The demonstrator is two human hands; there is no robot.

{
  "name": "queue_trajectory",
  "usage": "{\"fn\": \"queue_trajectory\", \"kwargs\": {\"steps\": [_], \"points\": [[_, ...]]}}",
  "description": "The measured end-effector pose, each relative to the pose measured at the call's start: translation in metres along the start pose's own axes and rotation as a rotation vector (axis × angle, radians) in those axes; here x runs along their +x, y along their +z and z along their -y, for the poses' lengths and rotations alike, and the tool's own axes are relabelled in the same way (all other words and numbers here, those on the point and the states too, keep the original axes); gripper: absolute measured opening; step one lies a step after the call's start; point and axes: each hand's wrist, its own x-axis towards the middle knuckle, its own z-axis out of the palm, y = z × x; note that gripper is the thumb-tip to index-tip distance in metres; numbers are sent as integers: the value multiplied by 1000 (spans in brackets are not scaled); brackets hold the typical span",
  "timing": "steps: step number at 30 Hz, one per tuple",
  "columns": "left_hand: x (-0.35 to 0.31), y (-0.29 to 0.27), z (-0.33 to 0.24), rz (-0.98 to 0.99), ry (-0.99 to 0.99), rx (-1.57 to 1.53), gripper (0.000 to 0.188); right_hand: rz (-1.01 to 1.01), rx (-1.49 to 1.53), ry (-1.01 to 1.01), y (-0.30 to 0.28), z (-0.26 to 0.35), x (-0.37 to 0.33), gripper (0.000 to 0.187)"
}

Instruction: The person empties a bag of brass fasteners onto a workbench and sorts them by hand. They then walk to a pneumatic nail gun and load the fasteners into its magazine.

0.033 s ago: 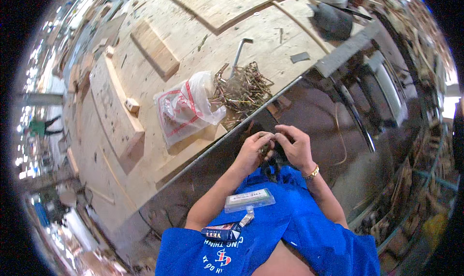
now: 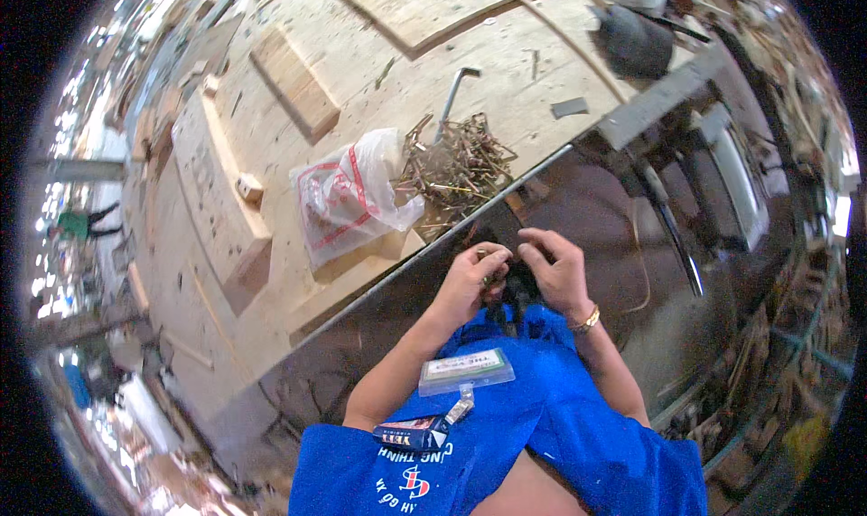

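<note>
My left hand (image 2: 473, 275) is closed, with small brassy pieces that look like screws showing between its curled fingers, held just off the table's front edge. Close on its right is my right hand (image 2: 554, 270), its thumb and forefinger a little apart and nothing visible between them; the other fingers are bent. Beyond both hands, a heap of long thin brassy screws (image 2: 459, 159) lies at the table edge. A white plastic bag with red print (image 2: 348, 200) slumps against the heap's left side. Behind the heap lies a bent metal hex key (image 2: 456, 96).
The wooden tabletop (image 2: 433, 74) carries a wood block (image 2: 293, 83), a long board (image 2: 217, 182) and a thin stick (image 2: 573, 51). A dark rounded object (image 2: 632, 42) stands far right. Right of me is a metal frame with a bar (image 2: 668, 218). A person (image 2: 81, 224) stands far left.
My right hand has drawn slightly away from my left, widening the gap between their fingertips. The view has shifted a little; the things on the table stay put.
</note>
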Motion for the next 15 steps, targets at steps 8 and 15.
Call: {"fn": "queue_trajectory", "kwargs": {"steps": [8,15], "points": [[-18,-16,-46,-473,309,319,15,153,204,13,-20,-42,93,16],[4,-10,-71,-812,394,900,13,261,-256,-489,10,-19,134,21]]}}
